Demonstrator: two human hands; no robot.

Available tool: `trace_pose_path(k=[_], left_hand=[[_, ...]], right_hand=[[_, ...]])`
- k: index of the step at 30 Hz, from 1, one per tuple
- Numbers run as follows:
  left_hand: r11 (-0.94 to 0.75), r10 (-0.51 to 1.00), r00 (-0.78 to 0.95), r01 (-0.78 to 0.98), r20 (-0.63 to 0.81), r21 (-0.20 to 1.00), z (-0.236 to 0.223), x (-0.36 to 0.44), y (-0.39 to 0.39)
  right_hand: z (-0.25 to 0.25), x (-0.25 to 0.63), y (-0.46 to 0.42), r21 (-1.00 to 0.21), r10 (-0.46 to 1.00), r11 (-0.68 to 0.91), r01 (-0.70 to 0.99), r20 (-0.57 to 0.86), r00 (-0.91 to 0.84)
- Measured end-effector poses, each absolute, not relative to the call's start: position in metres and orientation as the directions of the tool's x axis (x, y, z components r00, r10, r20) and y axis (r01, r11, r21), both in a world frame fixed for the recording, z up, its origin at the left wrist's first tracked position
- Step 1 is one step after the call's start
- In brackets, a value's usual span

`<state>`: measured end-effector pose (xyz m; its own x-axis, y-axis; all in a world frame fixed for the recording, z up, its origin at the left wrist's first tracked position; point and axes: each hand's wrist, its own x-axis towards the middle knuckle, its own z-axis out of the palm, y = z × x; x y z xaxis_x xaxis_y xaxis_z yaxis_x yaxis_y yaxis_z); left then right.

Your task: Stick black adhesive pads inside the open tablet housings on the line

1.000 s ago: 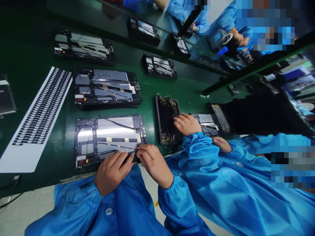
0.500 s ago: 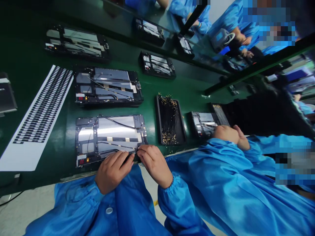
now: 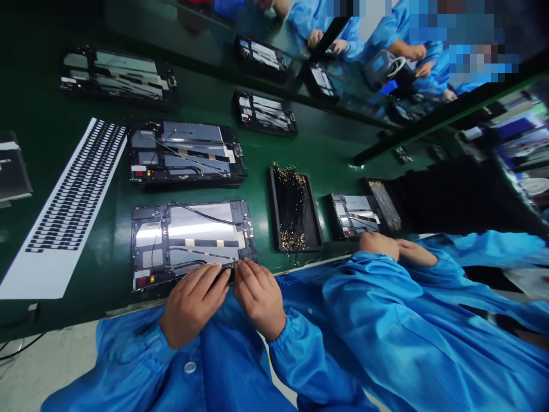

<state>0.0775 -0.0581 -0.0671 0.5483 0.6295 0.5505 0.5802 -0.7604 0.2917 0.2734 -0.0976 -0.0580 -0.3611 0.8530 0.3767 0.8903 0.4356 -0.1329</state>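
Note:
An opened tablet (image 3: 201,220) lies on the green table before me, its silver battery area and black ribbon strips facing up. My left hand (image 3: 195,300) rests at its near edge, fingers bent and pressed together. Close beside it, my right hand (image 3: 258,294) is closed with fingertips at the tablet's near right corner. Both sets of fingertips almost meet there, over a small dark part; whatever they pinch is hidden. A black tray (image 3: 318,229) of thin black cables with gold-coloured ends sits to the right of my right hand.
A white sheet of black stickers (image 3: 47,274) lies to the left. Behind my tablet is a stack of opened tablets (image 3: 189,151), with more (image 3: 118,77) farther back. At right, a co-worker's hands (image 3: 380,246) are near another tablet (image 3: 354,213). A dark post (image 3: 358,160) rises beyond.
My right hand has shifted slightly left and closer to my left hand at the tablet's edge. The co-worker's hands at right have moved a little left and down.

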Motion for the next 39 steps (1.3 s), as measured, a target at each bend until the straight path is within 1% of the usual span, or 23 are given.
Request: trace_pose_path(k=[2,3,5,6,7,8,10,12,14,16,18,21,23,25,27,31,34,36,39], left_hand=[[-0.676,0.711,0.468,0.662,0.525,0.324,-0.056,0.060,-0.061],[-0.581,0.774,0.374,0.740,0.511,0.338,-0.052,0.050,-0.062],[-0.334,0.873,0.141,0.871,0.468,0.360,-0.049,0.030,-0.062],[-0.239,0.895,0.057,0.899,0.443,0.368,-0.050,0.022,-0.063],[-0.188,0.909,0.014,0.906,0.417,0.378,-0.052,0.016,-0.063],[-0.182,0.916,0.011,0.902,0.401,0.392,-0.055,0.011,-0.064],[-0.218,0.916,0.032,0.876,0.399,0.430,-0.060,0.007,-0.070],[-0.214,0.916,0.007,0.854,0.400,0.474,-0.058,0.007,-0.081],[-0.185,0.920,-0.033,0.843,0.392,0.505,-0.046,0.009,-0.093],[-0.182,0.916,-0.054,0.828,0.398,0.531,-0.028,0.012,-0.095],[-0.208,0.904,-0.063,0.800,0.423,0.562,-0.009,0.017,-0.078],[-0.266,0.876,-0.088,0.733,0.474,0.627,0.005,0.022,-0.014],[-0.263,0.882,-0.117,0.683,0.457,0.682,0.004,0.022,0.039],[-0.255,0.881,-0.136,0.671,0.453,0.697,-0.003,0.020,0.082],[-0.240,0.885,-0.151,0.664,0.441,0.708,-0.014,0.015,0.107],[-0.203,0.901,-0.170,0.647,0.399,0.735,-0.024,-0.002,0.111],[-0.180,0.899,-0.204,0.634,0.387,0.752,-0.009,-0.022,0.103],[-0.160,0.893,-0.241,0.619,0.379,0.769,0.005,-0.039,0.097],[-0.080,0.885,-0.325,0.597,0.332,0.798,0.014,-0.065,0.084]], right_hand=[[-0.058,0.278,-0.095,-0.215,0.855,0.453,0.865,0.379,-0.354],[-0.058,0.281,-0.092,-0.275,0.874,0.422,0.864,0.378,-0.306],[-0.060,0.286,-0.083,-0.376,0.926,0.252,0.892,0.361,-0.110],[-0.063,0.287,-0.079,-0.406,0.941,0.144,0.903,0.340,0.003],[-0.066,0.286,-0.076,-0.426,0.944,0.054,0.903,0.318,0.094],[-0.070,0.284,-0.075,-0.450,0.941,-0.001,0.893,0.301,0.153],[-0.076,0.278,-0.079,-0.544,0.941,-0.011,0.839,0.278,0.192],[-0.079,0.272,-0.091,-0.692,0.945,-0.019,0.722,0.224,0.239],[-0.076,0.271,-0.102,-0.820,0.947,-0.064,0.569,0.130,0.293],[-0.066,0.276,-0.099,-0.885,0.947,-0.108,0.453,0.047,0.317],[-0.053,0.284,-0.071,-0.906,0.942,-0.097,0.411,0.050,0.332],[-0.033,0.290,0.009,-0.886,0.943,-0.060,0.459,0.101,0.318],[-0.023,0.286,0.067,-0.856,0.945,-0.071,0.512,0.106,0.309],[-0.018,0.281,0.109,-0.834,0.946,-0.076,0.546,0.113,0.304],[-0.015,0.277,0.131,-0.815,0.950,-0.067,0.576,0.125,0.287],[0.004,0.274,0.159,-0.764,0.966,-0.007,0.645,0.161,0.201],[0.035,0.248,0.221,-0.747,0.985,0.073,0.661,0.158,0.070],[0.053,0.211,0.280,-0.747,0.994,0.087,0.659,0.104,-0.013],[0.065,0.145,0.362,-0.735,0.996,0.051,0.676,-0.015,-0.091]])
